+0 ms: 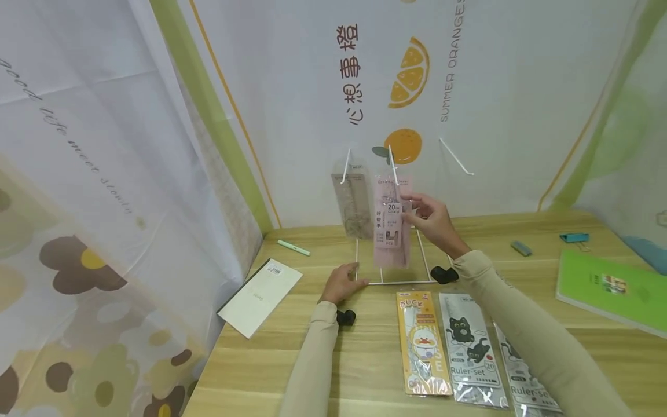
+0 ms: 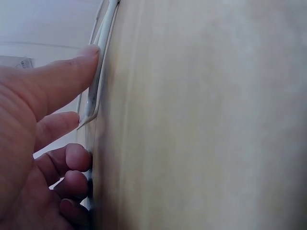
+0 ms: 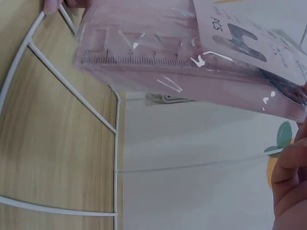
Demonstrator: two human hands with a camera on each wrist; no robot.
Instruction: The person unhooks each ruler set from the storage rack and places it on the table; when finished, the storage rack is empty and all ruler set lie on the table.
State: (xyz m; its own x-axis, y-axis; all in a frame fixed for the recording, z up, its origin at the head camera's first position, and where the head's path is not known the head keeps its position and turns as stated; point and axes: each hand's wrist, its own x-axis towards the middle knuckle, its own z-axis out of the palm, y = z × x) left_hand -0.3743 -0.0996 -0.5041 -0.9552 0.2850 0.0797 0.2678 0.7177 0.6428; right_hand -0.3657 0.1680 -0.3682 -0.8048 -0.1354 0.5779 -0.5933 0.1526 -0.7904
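A white wire rack (image 1: 382, 283) stands on the table, with prongs rising at its back. At its front left corner my left hand (image 1: 341, 284) pinches the wire, thumb on top in the left wrist view (image 2: 53, 91). My right hand (image 1: 430, 221) holds the right edge of a pink packaged ruler set (image 1: 387, 255), whose top overlaps the middle prong. Through the clear wrapping, a ruler scale (image 3: 153, 60) shows in the right wrist view. Left of it, a grey packaged ruler set (image 1: 350, 202) hangs from the left prong. The right prong (image 1: 456, 156) bears nothing.
In front of the rack lie an orange duck ruler set (image 1: 423, 347) and two cat ruler sets (image 1: 471, 347), one partly behind my right forearm. A notebook (image 1: 260, 298) and green pen (image 1: 294, 248) lie left; a green book (image 1: 609, 289), binder clip (image 1: 574, 237) and eraser (image 1: 521, 248) right.
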